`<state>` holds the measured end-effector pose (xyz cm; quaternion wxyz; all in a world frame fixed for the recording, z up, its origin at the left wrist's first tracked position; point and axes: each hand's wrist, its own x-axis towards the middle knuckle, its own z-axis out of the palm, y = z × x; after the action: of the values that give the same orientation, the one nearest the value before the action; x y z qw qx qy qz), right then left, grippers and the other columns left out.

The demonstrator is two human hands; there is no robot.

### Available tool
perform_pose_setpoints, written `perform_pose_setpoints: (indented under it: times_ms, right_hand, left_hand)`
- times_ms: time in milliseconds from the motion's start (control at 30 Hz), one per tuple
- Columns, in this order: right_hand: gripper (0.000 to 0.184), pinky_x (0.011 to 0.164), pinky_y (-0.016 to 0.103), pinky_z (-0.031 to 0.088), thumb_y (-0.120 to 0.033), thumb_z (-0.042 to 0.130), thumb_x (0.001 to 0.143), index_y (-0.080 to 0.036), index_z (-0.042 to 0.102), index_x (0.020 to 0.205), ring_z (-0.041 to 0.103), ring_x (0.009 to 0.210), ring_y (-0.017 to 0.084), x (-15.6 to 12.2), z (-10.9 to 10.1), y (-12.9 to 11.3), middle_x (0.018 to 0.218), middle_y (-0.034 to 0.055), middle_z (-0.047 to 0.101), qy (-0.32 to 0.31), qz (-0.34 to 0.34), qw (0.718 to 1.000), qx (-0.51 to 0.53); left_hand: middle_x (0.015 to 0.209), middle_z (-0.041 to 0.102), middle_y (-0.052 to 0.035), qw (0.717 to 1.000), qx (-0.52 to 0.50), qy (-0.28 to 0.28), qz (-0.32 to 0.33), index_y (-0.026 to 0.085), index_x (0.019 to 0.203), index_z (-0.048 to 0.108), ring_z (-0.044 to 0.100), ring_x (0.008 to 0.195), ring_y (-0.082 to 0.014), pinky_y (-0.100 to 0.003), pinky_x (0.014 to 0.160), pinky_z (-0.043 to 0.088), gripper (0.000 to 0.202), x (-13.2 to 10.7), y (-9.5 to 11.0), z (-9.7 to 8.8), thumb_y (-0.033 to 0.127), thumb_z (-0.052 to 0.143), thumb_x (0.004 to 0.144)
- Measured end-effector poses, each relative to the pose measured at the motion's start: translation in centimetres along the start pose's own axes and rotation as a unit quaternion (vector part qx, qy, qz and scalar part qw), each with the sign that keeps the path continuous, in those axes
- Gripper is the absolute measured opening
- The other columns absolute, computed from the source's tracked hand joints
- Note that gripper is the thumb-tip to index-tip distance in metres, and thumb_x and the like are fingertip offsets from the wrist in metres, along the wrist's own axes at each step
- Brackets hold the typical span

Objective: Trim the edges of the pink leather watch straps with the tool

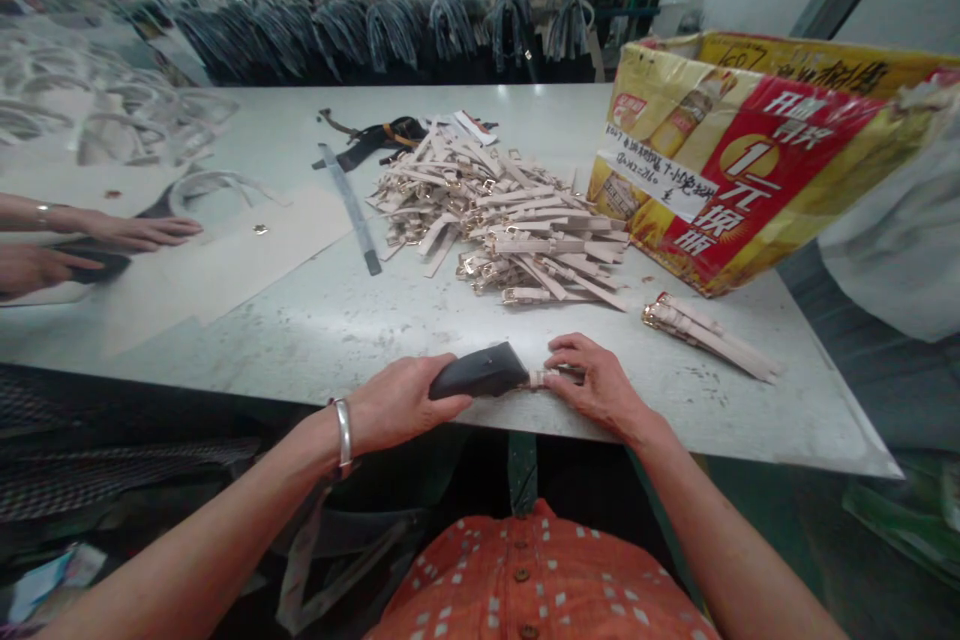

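Observation:
My left hand (401, 405) grips a black handheld tool (480, 370) near the table's front edge. The tool's tip meets a narrow pale strap (541, 378), which is mostly hidden. My right hand (596, 385) presses that strap onto the table with its fingers. Beyond my hands lies a large heap of pale pink straps with gold buckles (499, 225). A smaller bundle of the same straps (701, 335) rests to the right. A co-worker's two hands (90, 245) work at the left over a dark object.
The grey table (315, 345) also holds a pale sheet (240, 265), a long grey strip (349, 205) and dark straps (375, 140). A red and yellow printed cardboard box (739, 160) stands at the right. Racks of hanging straps fill the background.

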<state>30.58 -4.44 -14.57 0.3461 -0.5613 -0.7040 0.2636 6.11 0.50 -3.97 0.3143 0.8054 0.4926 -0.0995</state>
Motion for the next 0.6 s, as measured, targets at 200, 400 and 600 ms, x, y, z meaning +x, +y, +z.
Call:
perform_pose_setpoints:
  times_ms: [200,400,600]
  right_hand:
    - [0.012,0.068,0.026,0.043,-0.016,0.06,0.07,-0.021,0.071,0.069,0.058,0.076,0.015,1.6,0.1,-0.8,0.085,0.0032,0.062,-0.039,0.055,0.997,-0.046]
    - [0.015,0.059,0.024,0.036,-0.01,0.055,0.066,-0.021,0.064,0.06,0.055,0.065,0.013,2.3,0.2,-1.4,0.069,-0.0009,0.06,-0.06,0.04,0.99,-0.118]
    - [0.013,0.064,0.023,0.037,-0.013,0.052,0.074,-0.02,0.059,0.065,0.054,0.07,0.012,1.3,0.7,-1.5,0.077,-0.0004,0.058,-0.023,0.021,0.994,-0.102]
  left_hand:
    - [0.057,0.061,0.0035,1.0,-0.021,-0.007,-0.001,0.021,0.089,0.059,0.053,0.044,-0.0123,-0.022,0.045,0.035,0.029,0.2,-0.3,0.9,0.045,0.048,0.076]
    - [0.058,0.061,0.0032,1.0,-0.029,-0.002,0.006,0.021,0.086,0.058,0.053,0.045,-0.0121,-0.021,0.045,0.035,0.028,0.1,-0.6,1.1,0.045,0.048,0.076]
    - [0.059,0.061,0.0025,1.0,-0.022,0.013,0.011,0.021,0.084,0.058,0.054,0.049,-0.0128,-0.021,0.047,0.036,0.027,0.2,-1.0,1.4,0.045,0.049,0.075]
